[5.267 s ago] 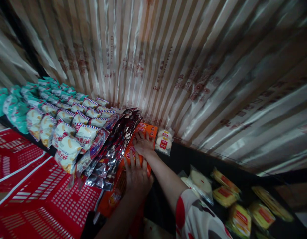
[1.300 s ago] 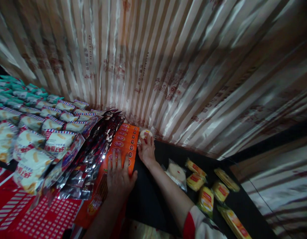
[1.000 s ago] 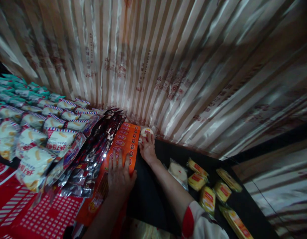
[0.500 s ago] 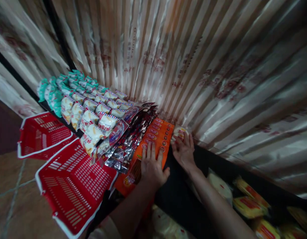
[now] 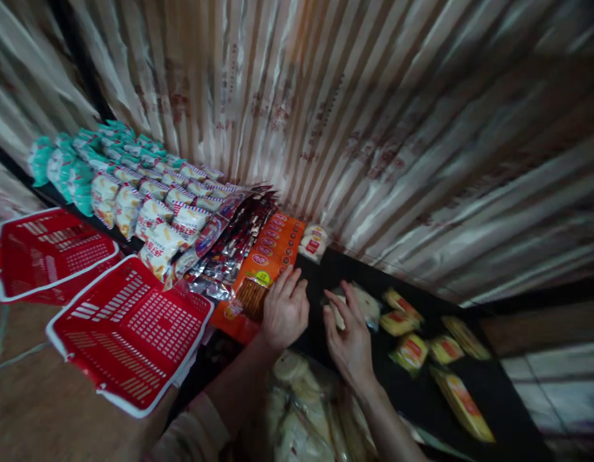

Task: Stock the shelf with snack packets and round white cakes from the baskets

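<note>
My left hand is open, fingers stretched out, by the right edge of a flat orange snack packet; whether it touches the packet I cannot tell. Over the dark shelf, my right hand has its fingers apart and reaches onto a clear pack of round white food, which it partly covers. Another small clear pack with red print lies against the orange packet's far right side. Below, between my forearms, are larger clear bags of pale round food.
White and teal snack bags and dark shiny packets stand in rows at left. Two red baskets are in front of them. Several yellow packs lie on the black surface at right. A pleated plastic curtain hangs behind.
My right hand has left the small pack beside the orange packet and moved toward me, to the white pack. My left hand has lifted off the orange packet's middle to its edge. The view has shifted right.
</note>
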Tool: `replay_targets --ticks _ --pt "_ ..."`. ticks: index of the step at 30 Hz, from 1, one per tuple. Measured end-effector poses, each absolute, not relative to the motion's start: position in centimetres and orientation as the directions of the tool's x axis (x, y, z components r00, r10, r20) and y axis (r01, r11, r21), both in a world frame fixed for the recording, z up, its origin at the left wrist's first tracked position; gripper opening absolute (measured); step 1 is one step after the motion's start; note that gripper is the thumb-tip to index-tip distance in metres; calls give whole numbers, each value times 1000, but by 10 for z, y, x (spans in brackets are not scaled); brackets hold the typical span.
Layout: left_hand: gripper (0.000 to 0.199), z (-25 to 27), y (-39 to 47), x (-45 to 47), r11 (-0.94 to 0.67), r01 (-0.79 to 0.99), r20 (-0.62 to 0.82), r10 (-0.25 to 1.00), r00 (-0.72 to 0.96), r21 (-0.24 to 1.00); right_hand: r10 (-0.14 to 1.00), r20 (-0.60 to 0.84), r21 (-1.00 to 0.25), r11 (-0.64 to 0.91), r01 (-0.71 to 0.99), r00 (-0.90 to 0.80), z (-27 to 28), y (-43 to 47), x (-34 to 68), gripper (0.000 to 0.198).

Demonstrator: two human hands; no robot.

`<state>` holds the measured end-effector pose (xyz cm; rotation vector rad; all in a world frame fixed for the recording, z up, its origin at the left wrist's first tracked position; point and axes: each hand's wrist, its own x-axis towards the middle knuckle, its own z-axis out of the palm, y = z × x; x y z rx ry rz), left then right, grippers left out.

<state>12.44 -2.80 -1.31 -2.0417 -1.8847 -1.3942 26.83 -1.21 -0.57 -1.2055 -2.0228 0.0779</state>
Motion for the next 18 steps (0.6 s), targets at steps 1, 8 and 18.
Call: replay_targets --ticks 1,8,18 --pt "33 -13 -34 131 -320 783 620 777 -105 533 791 568 -430 522 736 -229 -7 -31 277 29" --pt "34 -25 -95 195 -547 607 538 813 221 577 879 456 -433 358 827 -142 -49 -164 359 31" --pt "47 -88 -207 228 -153 858 86 988 127 489 932 362 -403 122 907 36 -115 -256 401 34"
